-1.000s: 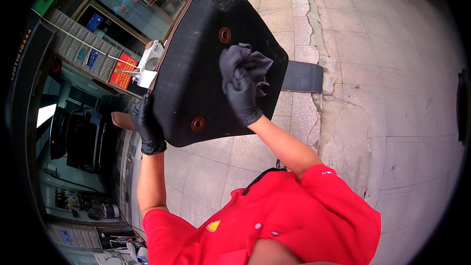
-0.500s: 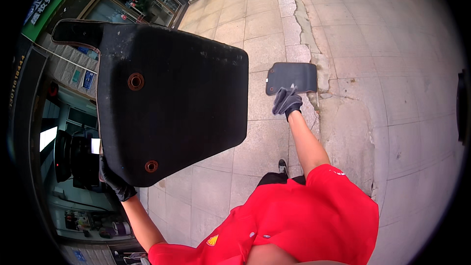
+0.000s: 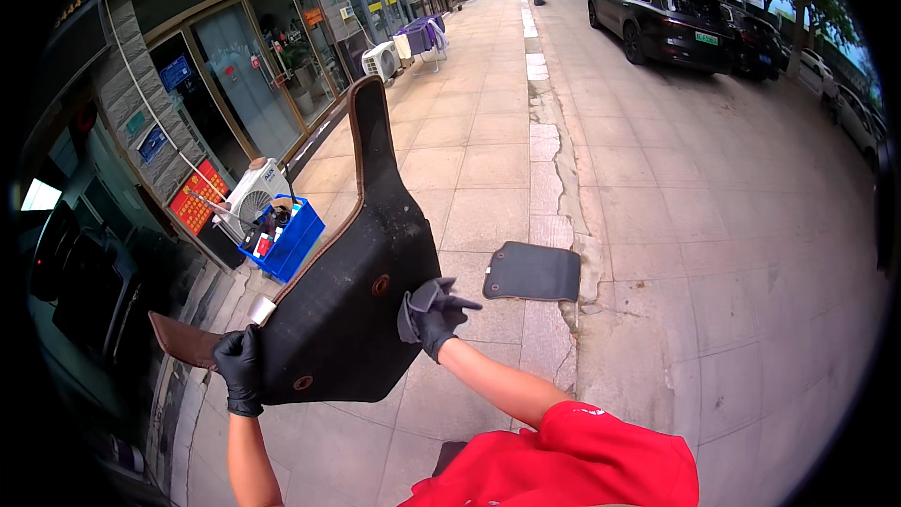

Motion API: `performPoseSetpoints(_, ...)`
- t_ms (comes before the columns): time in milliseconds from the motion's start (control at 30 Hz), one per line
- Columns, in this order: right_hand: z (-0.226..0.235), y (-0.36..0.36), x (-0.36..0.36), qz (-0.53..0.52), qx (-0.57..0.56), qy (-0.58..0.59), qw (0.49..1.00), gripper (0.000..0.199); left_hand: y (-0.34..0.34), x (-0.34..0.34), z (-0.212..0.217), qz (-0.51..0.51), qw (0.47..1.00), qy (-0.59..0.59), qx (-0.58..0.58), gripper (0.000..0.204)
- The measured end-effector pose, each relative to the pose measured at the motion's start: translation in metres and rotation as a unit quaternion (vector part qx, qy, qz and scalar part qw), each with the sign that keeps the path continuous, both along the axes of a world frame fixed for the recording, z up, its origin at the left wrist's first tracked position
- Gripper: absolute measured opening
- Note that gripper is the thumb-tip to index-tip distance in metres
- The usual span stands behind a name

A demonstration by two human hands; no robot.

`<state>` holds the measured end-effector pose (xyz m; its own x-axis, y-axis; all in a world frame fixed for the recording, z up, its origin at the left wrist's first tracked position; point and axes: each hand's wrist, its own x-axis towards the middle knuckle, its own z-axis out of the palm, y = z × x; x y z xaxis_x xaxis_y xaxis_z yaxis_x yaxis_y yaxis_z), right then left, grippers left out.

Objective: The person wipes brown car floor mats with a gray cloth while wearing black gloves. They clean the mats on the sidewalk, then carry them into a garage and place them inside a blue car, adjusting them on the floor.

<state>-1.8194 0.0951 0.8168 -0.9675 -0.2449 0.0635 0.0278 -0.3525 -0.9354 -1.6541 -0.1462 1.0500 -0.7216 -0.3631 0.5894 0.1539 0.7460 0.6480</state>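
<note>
Head view, left fingers (image 3: 240, 351) gripping one mat (image 3: 328, 319), right fingers (image 3: 439, 319) holding one cloth (image 3: 409, 321), second mat (image 3: 533, 272) on paving (image 3: 479, 211)

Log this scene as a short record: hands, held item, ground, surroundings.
Left hand: black-gloved, gripping the large mat by its edge
Right hand: black-gloved, holding a grey cloth at the large mat's right side
Large mat: black, held tilted, two brown rings
Paving: smaller dark mat lying flat
Left: blue crate of items near a white air-conditioner unit
Upper right: parked dark cars

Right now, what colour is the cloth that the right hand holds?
The cloth is dark grey; it shows best in the head view.
</note>
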Motion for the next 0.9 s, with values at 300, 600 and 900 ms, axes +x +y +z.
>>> performPoseSetpoints(300,0.02,-0.172,0.086,0.451,-0.271,-0.455,0.719,0.041,-0.155,0.008,-0.104,0.013,0.936,-0.06,-0.346,0.039)
performPoseSetpoints(600,-0.098,-0.358,0.096,0.712,-0.376,-0.42,0.419,0.057,-0.282,0.034,-0.175,-0.172,0.862,-0.154,-0.452,0.035)
performPoseSetpoints(900,-0.028,-0.516,0.121,0.482,-0.212,-0.697,0.486,0.053,-0.443,0.055,-0.192,-0.205,0.832,-0.29,-0.426,0.029)
